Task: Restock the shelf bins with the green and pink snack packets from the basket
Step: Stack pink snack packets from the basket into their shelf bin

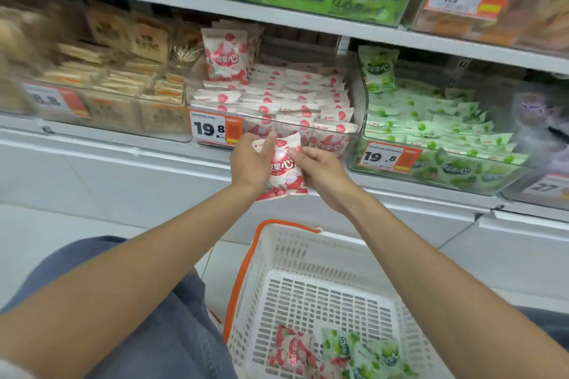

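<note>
Step in hand: held pink packets (284, 163), seemingly two stacked, are up at the front of the pink bin (357, 101) and not yet in it.
Left hand (251, 160): clamped on the stack's upper left edge, fingers curled over the top.
Right hand (320, 175): pinching the stack's right edge, thumb on the face.
Pink bin: at 12 o'clock from the hands, already holding rows of packets nearly to its front wall.
Green bin (437, 163): at 2 o'clock, just beside the pink one, also well filled.
Basket (277, 255): at 6 o'clock on the floor, mostly bare mesh.
Left in basket: a pink packet (292, 351) and a few green packets (363, 354) at its near end.
Progress: judged late; this stack and those leftovers remain.
</note>
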Motion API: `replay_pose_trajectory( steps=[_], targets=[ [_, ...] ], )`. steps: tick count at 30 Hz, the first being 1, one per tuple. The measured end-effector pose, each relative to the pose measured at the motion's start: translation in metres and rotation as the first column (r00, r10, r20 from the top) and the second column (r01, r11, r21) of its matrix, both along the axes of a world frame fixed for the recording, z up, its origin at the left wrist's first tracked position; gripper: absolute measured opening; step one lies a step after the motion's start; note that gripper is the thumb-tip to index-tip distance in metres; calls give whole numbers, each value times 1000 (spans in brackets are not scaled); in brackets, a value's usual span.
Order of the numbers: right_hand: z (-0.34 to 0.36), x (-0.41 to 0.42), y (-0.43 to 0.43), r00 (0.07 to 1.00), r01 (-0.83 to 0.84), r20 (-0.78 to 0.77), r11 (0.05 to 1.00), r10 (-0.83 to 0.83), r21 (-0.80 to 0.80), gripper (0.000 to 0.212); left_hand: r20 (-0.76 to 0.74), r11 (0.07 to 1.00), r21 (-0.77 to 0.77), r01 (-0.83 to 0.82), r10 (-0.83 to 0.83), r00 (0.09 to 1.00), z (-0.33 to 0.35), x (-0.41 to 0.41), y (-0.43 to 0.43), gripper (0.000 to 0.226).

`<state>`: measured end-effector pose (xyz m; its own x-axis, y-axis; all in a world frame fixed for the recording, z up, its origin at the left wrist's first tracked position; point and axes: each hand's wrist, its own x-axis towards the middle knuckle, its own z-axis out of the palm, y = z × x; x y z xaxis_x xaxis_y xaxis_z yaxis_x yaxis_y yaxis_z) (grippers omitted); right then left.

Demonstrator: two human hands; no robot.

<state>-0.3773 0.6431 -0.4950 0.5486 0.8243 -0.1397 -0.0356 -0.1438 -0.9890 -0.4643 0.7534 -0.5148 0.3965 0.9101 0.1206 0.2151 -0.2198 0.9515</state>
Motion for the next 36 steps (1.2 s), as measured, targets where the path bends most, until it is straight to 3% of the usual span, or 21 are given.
replay_pose_trajectory(
  steps=[3, 7, 9, 12, 17, 20, 23, 31, 36],
  targets=[
    [27, -4, 25, 996, -64, 60, 998, 65, -17, 11, 97, 982, 174, -68, 52, 994, 26, -8, 23, 33],
    [65, -4, 67, 991, 46, 117, 995, -57, 93, 14, 161, 944, 321, -71, 20, 987, 57, -10, 69, 39],
    [78, 0, 100, 980, 127, 140, 984, -144, 125, 21, 144, 895, 428, -125, 69, 987, 64, -11, 102, 42],
    [86, 10, 155, 956, 223, 159, 962, -248, 158, 15, 10, 844, 508, -171, 193, 981, 65, -11, 145, 40],
    [73, 14, 227, 868, 340, 323, 925, -378, 170, 14, -233, 907, 421, 16, 91, 968, 57, 3, 185, 46],
    [50, 13, 245, 835, 326, 440, 941, -331, 88, 38, -296, 900, 430, 65, 72, 953, 55, 12, 197, 35],
    [39, 12, 248, 822, 303, 468, 945, -324, 122, 55, -270, 909, 407, 88, 27, 963, 60, 16, 207, 34],
    [35, 15, 246, 699, 330, 605, 923, -381, 200, 46, -229, 920, 373, 121, -34, 973, 61, 18, 211, 37],
    [34, 16, 247, 699, 319, 634, 938, -331, 139, 58, 2, 948, 182, 261, -266, 964, 68, 14, 211, 73]
  ],
)
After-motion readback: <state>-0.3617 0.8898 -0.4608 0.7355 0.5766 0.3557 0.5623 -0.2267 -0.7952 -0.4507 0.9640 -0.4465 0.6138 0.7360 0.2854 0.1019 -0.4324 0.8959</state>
